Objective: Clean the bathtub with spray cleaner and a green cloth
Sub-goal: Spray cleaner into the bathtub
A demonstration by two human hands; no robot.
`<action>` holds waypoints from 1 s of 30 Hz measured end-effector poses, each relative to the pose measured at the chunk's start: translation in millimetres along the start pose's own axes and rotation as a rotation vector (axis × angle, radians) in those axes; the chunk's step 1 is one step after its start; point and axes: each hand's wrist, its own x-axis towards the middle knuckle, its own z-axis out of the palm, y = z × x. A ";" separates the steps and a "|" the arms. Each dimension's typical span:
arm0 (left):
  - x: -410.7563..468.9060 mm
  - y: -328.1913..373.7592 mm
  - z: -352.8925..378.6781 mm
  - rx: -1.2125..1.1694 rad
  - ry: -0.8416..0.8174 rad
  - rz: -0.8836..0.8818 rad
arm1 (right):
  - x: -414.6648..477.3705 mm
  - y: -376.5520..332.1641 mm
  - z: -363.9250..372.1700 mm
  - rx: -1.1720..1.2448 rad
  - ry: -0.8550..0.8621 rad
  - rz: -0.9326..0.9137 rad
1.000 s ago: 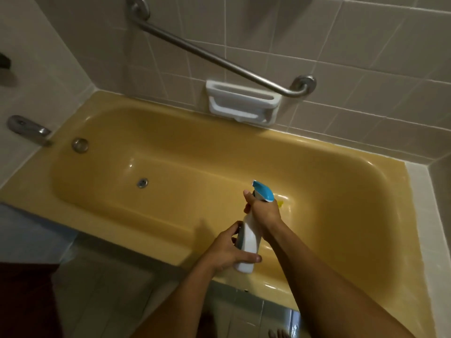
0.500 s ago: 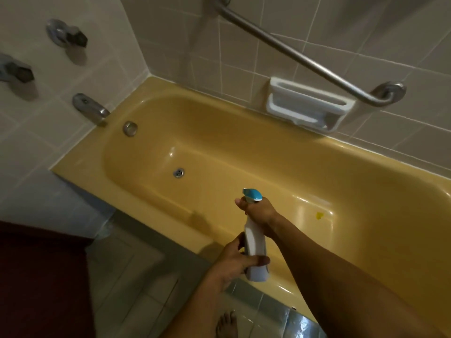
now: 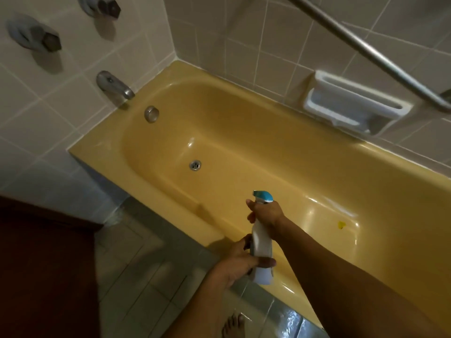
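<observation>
A white spray bottle (image 3: 260,242) with a blue nozzle stands upright over the near rim of the yellow bathtub (image 3: 170,206). My right hand (image 3: 267,212) grips the bottle's neck just under the nozzle, which points toward the drain end. My left hand (image 3: 240,261) holds the bottle's base, thumb across its front. A small yellow-green speck (image 3: 341,224) lies on the tub floor to the right. No green cloth is in view.
The drain (image 3: 195,165) and overflow plate (image 3: 151,114) sit at the tub's left end, below a spout (image 3: 114,85) and two wall knobs (image 3: 36,36). A white soap dish (image 3: 351,103) and a metal grab bar (image 3: 366,47) are on the back wall. My bare foot (image 3: 233,326) stands on the tiled floor.
The view has swung left toward the faucet end, bringing the spout and knobs into sight. Both hands keep their hold on the bottle, which now points toward the drain end.
</observation>
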 end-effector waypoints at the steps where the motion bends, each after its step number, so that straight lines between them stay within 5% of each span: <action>1: 3.0 -1.2 0.2 0.007 -0.020 -0.015 | 4.8 3.2 -0.2 0.002 0.045 0.046; 15: 66.1 11.7 89.7 0.385 -0.323 -0.077 | 8.3 92.2 -148.4 0.591 0.399 0.281; 19: 81.4 15.2 115.3 0.432 -0.373 -0.057 | 8.4 112.1 -182.2 0.649 0.388 0.277; 23: 94.8 13.7 136.1 0.452 -0.397 -0.045 | 10.0 121.8 -202.7 0.638 0.564 0.299; 30: 98.7 11.2 155.6 0.458 -0.416 -0.034 | 8.5 137.6 -222.8 0.715 0.460 0.250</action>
